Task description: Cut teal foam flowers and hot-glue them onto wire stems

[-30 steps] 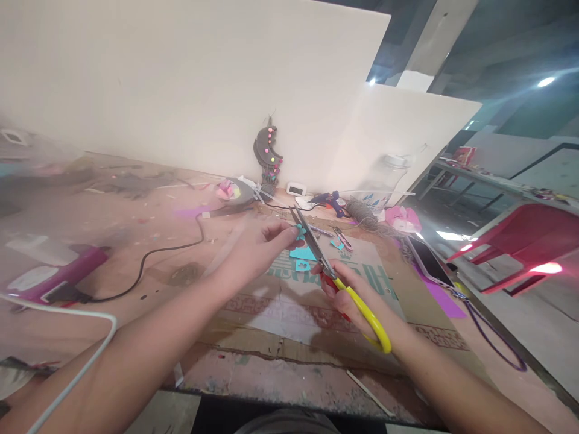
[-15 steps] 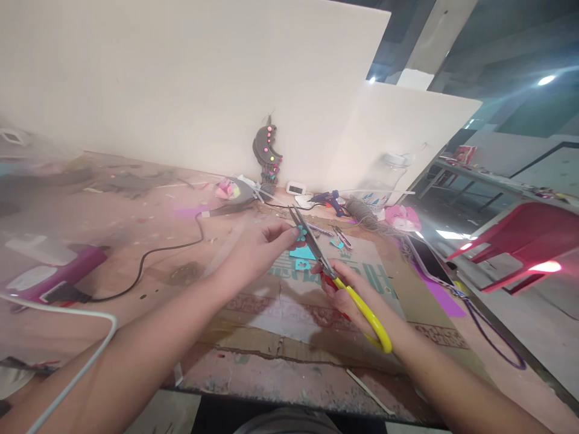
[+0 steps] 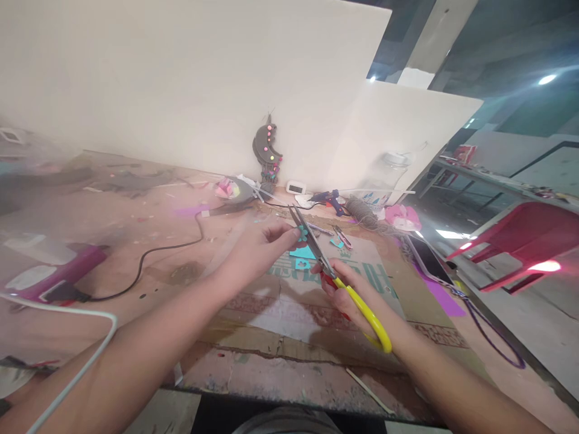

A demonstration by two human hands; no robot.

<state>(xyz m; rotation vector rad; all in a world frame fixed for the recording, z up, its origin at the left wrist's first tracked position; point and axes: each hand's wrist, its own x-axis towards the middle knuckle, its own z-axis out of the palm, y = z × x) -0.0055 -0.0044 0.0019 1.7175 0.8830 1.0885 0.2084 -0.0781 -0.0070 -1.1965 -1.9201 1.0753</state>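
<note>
Between thumb and fingers, my left hand (image 3: 275, 236) pinches a small teal flower cutout (image 3: 303, 232). My right hand (image 3: 346, 292) is closed around the yellow-handled scissors (image 3: 368, 314), whose blades point up and away, slightly parted beside the flower. Whether the blades touch the flower I cannot tell. Under the hands, a turquoise scrap (image 3: 302, 252) and a smaller piece with a flower-shaped hole (image 3: 302, 264) lie on the printed cardboard (image 3: 380, 265). Small pink-handled snips (image 3: 342, 237) rest just beyond, by a curved turquoise scrap (image 3: 336, 243).
A dark crescent ornament with coloured dots (image 3: 265, 146) leans on the white board. Nearby are a blue glue gun (image 3: 332, 200), twine (image 3: 362, 211) and a clear jar (image 3: 389, 175). A phone (image 3: 427, 259) lies right; a magenta power strip (image 3: 67, 274) with cables lies left.
The flower cutout has turned very slightly in the left fingers. Both hands and the scissors hold almost the same position.
</note>
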